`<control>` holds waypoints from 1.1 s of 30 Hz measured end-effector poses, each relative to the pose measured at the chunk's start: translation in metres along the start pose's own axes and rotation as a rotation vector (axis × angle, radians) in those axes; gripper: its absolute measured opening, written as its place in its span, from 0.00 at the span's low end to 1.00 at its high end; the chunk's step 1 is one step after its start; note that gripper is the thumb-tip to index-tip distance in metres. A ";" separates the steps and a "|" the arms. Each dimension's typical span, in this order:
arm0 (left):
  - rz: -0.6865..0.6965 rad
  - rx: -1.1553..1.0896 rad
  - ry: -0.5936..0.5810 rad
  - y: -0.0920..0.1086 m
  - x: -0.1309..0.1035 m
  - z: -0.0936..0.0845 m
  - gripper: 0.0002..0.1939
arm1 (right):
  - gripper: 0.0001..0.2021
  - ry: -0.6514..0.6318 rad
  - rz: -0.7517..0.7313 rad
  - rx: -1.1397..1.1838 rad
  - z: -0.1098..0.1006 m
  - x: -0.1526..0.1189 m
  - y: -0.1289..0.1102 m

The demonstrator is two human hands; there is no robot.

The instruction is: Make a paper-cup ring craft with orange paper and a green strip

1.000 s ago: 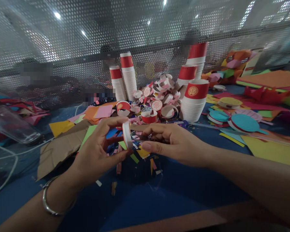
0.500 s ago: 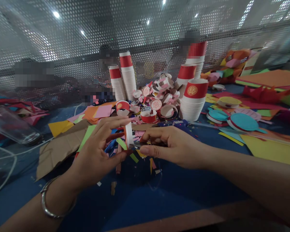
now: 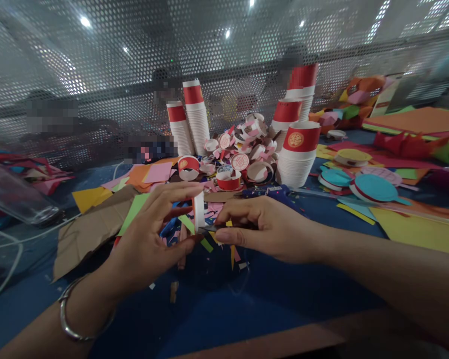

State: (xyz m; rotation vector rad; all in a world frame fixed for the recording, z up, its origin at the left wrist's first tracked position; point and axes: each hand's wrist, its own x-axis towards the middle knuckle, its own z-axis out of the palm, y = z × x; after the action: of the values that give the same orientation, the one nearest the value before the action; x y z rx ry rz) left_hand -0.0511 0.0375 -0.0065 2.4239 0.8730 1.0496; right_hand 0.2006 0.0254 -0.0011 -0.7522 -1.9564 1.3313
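Note:
Between its thumb and fingers, my left hand (image 3: 159, 227) grips a cut paper cup piece (image 3: 199, 210), its white rim side turned toward the right. My right hand (image 3: 260, 227) is closed around scissors (image 3: 208, 228); only their dark narrow blades show, and the handles are hidden in the fingers. The blade tips reach the lower edge of the cup piece, close to my left thumb. Under both hands lie green, pink and yellow paper scraps (image 3: 206, 244).
Stacks of paper cups (image 3: 297, 159) flank a pile of cut cup pieces (image 3: 252, 144). A blue glue gun (image 3: 267, 192) lies behind my right hand. Cardboard (image 3: 84, 234) and a clear glass (image 3: 20, 194) are left; turquoise paper-topped discs (image 3: 376, 188) and coloured sheets are right.
The scissors' tips have come slightly left, up to the lower edge of the cup piece. The cup piece has turned a little in my left hand. The view has shifted slightly.

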 end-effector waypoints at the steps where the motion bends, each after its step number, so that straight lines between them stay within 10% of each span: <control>1: 0.004 -0.005 -0.003 0.000 0.000 0.000 0.36 | 0.10 -0.005 0.007 0.007 0.000 0.000 0.000; 33: 0.174 0.258 -0.036 0.007 0.004 -0.004 0.30 | 0.12 -0.040 0.004 0.064 -0.004 0.001 -0.001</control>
State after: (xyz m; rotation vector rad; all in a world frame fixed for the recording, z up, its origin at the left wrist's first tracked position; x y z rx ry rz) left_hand -0.0489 0.0348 0.0018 2.7674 0.8434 1.0024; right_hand 0.2031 0.0281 0.0008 -0.7041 -1.9344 1.4143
